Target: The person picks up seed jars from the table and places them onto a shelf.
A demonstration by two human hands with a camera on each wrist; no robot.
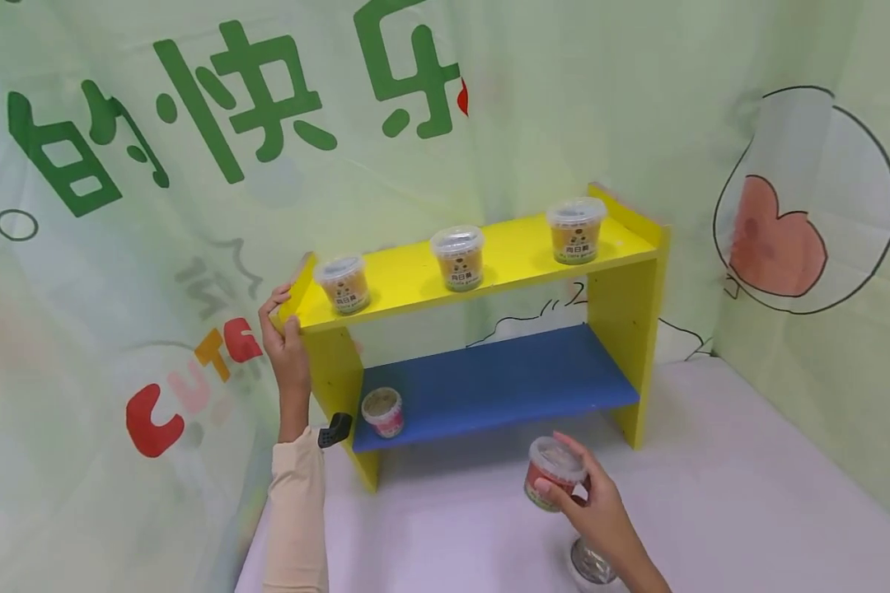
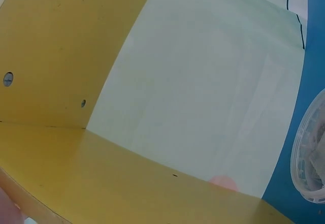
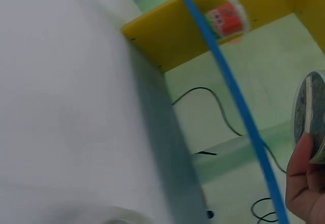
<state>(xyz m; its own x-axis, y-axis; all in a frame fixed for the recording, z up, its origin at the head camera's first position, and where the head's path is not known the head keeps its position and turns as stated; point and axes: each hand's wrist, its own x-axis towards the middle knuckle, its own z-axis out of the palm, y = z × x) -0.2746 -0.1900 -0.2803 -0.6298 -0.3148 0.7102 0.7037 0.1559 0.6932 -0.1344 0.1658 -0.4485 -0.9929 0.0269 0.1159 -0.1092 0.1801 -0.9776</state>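
Note:
My left hand (image 1: 288, 358) grips the upper left corner of a two-tier shelf (image 1: 512, 254), thumb in front and fingers over its side panel. In front of the shelf, my right hand (image 1: 601, 506) holds a small plastic cup (image 1: 540, 479) with a red label and clear lid, raised above the table. A pink-labelled cup (image 1: 384, 413) sits at the left end of the blue lower board (image 1: 489, 380); in the right wrist view that cup (image 3: 226, 20) shows a red and green side. Three orange-labelled cups stand along the yellow top: left (image 1: 347, 290), middle (image 1: 460, 265) and right (image 1: 577, 237).
Below my right hand, another lidded cup (image 1: 592, 564) stands on the pale table (image 1: 460, 527), partly hidden by the wrist. Printed cloth (image 1: 534, 99) hangs behind the shelf and on both sides. The shelf's right side panel (image 1: 626, 329) rises above its top board.

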